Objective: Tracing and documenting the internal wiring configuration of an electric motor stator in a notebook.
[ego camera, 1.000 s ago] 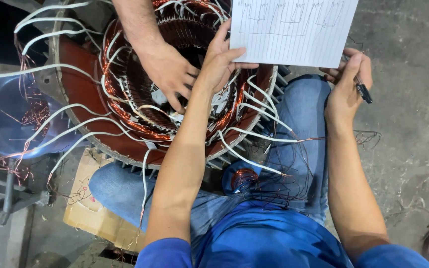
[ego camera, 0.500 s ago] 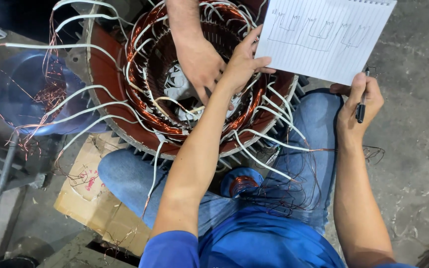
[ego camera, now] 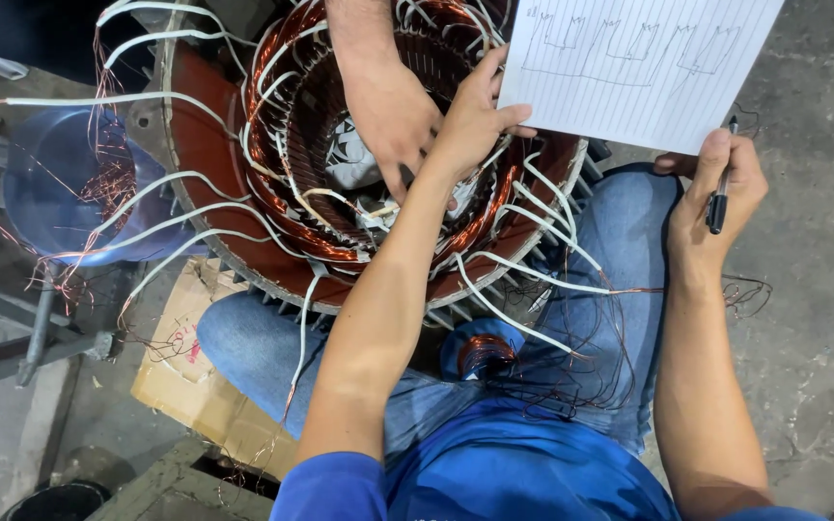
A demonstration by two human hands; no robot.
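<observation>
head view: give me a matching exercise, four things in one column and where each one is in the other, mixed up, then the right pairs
Things:
1. pen
2. lined sheet with a drawn diagram
3. small coil of copper wire
4. blue tub

Places:
A. on the lap, just below the motor stator
B. far left, strung with loose copper wire
C. top right, held up beside the windings
D. in the right hand

Pairs: 1-D, 2-C, 3-A, 4-B
</observation>
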